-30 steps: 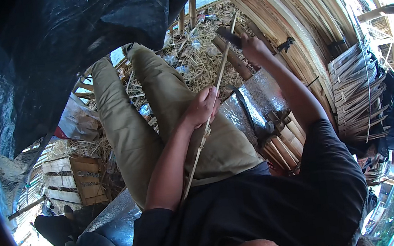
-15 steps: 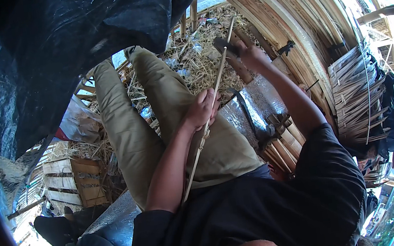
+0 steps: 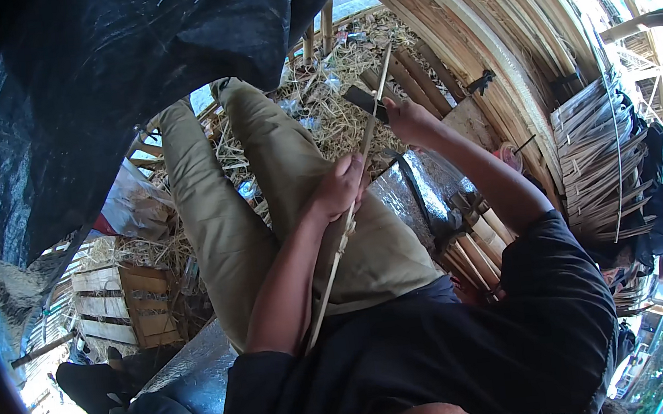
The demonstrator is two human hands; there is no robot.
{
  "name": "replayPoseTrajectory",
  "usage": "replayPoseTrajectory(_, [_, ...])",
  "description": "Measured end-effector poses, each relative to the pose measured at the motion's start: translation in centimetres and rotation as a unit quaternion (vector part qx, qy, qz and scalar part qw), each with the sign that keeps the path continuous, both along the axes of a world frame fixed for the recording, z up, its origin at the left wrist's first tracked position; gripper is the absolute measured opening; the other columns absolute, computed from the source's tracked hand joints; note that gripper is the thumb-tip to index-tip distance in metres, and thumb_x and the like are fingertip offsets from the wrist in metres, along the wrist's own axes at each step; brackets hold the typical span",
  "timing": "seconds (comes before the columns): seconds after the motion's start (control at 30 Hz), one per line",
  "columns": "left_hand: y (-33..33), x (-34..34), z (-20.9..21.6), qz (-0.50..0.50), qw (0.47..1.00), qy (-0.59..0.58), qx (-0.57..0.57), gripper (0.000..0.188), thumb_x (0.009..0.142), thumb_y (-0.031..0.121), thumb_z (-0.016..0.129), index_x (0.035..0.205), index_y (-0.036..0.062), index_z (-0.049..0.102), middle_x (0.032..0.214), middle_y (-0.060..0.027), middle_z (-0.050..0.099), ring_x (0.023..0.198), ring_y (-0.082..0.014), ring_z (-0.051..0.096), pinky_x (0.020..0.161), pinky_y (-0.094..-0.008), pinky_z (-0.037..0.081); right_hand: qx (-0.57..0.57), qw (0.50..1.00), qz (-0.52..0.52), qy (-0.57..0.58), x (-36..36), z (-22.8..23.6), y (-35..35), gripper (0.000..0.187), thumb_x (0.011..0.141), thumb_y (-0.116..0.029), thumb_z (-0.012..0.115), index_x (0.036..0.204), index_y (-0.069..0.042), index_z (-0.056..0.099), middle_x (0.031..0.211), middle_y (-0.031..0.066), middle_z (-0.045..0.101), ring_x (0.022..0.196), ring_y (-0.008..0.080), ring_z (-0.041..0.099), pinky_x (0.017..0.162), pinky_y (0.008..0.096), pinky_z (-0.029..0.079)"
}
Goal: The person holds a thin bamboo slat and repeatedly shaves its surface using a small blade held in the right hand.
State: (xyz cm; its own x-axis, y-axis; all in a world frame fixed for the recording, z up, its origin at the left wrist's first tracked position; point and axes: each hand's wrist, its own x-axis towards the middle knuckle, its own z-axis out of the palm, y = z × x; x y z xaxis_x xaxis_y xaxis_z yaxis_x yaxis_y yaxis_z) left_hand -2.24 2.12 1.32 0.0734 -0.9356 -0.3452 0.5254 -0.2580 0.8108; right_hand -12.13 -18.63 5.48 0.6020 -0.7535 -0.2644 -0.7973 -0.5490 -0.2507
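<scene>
A long, thin bamboo strip [image 3: 370,125] runs slantwise over my right thigh, its lower end against my dark shirt. My left hand [image 3: 338,188] is closed round the strip near its middle, above the thigh. A node and some frayed fibres show on the strip just below that hand. My right hand [image 3: 413,120] is closed on a knife with a broad, dark blade [image 3: 360,99]. The blade lies across the upper part of the strip and appears to touch it. My right fingers hide most of the handle.
Long bamboo slats [image 3: 483,37] are stacked at the upper right, beside a bundle of thin strips [image 3: 598,163]. Cut bamboo pieces [image 3: 474,257] lie by my right hip. Straw and shavings [image 3: 330,118] cover the ground. A slatted wooden crate [image 3: 128,305] stands left; dark sheeting [image 3: 146,57] hangs above.
My right hand has drawn the knife down along the strip, nearer to my left hand. The strip's upper end has dipped slightly. My left hand stays in about the same place.
</scene>
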Motion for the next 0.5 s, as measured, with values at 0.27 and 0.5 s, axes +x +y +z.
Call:
replayPoseTrajectory(0.27, [0.1,-0.3,0.0,0.000,1.000,-0.011,0.016,0.033,0.106,0.038,0.034,0.092,0.0099,0.046,0.053,0.0004,0.039,0.039,-0.0093,0.034,0.034,-0.0269,0.032,0.110,0.989,-0.098,0.026,0.7,0.6,2.4,0.072,0.104,-0.049,0.029,0.072,0.006,0.062,0.067,0.0274,0.064,0.069,0.0359,0.069,0.058,0.0479,0.055])
replayPoseTrajectory(0.5, [-0.7,0.3,0.0,-0.012,1.000,0.016,0.007,0.031,0.105,0.041,0.038,0.096,0.0124,0.046,0.057,0.0023,0.036,0.044,-0.0068,0.034,0.035,-0.0253,0.032,0.065,0.998,-0.011,0.021,0.3,1.0,-0.9,0.045,0.104,-0.038,0.036,0.107,0.002,0.057,0.063,0.0193,0.063,0.057,0.0313,0.068,0.048,0.0427,0.054])
